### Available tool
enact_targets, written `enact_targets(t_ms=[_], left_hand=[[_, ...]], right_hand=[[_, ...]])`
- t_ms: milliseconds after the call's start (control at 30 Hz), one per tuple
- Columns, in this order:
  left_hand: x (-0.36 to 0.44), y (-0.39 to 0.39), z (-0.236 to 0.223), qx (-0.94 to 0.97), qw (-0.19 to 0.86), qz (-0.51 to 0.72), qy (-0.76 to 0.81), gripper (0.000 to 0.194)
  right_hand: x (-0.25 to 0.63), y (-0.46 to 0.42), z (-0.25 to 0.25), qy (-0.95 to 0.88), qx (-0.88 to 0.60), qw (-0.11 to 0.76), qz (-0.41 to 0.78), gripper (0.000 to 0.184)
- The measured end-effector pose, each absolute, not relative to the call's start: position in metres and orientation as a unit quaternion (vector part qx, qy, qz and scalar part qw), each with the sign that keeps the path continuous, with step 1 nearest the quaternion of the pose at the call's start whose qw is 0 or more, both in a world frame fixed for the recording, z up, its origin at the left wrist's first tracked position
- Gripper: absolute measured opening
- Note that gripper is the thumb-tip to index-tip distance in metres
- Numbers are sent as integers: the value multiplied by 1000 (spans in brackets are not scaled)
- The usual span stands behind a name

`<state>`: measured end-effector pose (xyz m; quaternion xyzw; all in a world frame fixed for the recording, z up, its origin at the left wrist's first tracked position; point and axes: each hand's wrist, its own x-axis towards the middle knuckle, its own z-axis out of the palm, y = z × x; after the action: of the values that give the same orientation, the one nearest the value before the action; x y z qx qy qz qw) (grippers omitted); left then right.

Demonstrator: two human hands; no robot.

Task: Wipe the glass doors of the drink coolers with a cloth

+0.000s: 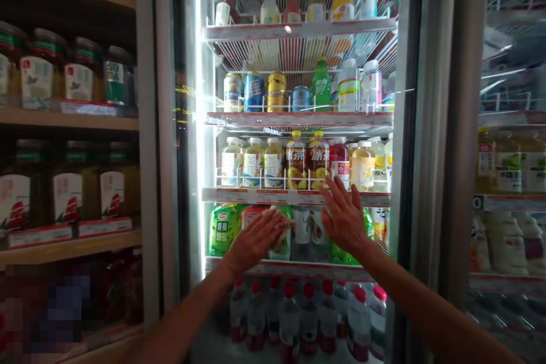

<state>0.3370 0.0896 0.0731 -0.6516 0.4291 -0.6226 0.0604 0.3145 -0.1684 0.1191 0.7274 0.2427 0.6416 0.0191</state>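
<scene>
A glass door (273, 57) with faint reflections stands in front of a lit drinks cooler. My left hand (255, 237) lies over a crumpled, light brownish cloth (281, 226), pressing it toward the glass in front of the lower shelf. Most of the cloth is hidden under my fingers. To the right, my right hand (344, 216) is spread open with nothing in it, its palm toward the door; whether it touches the glass I cannot tell. Behind the hands are green pouches (224, 230) and brown iced tea bottles (319, 159).
Wooden shelves with dark jars (38, 68) stand at the left. A metal door frame (446, 125) runs upright on the right, beside another cooler (512, 170). Red-capped bottles (290, 318) fill the cooler's bottom. Cans (277, 91) and bottles line the upper shelves.
</scene>
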Motion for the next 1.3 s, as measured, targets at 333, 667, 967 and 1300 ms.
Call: enact_targets(t_ms=[333, 667, 967, 1300], left_hand=[[335, 117, 43, -670, 53, -624, 399, 44], [336, 140, 24, -694, -11, -647, 315, 52], [345, 153, 23, -665, -178, -712, 138, 50], [346, 152, 26, -648, -209, -727, 89, 51]], right_hand=[[312, -133, 107, 288, 728, 20, 622, 59], [315, -106, 81, 334, 723, 25, 604, 54], [314, -107, 82, 319, 726, 17, 609, 57], [311, -128, 76, 288, 737, 11, 612, 60]])
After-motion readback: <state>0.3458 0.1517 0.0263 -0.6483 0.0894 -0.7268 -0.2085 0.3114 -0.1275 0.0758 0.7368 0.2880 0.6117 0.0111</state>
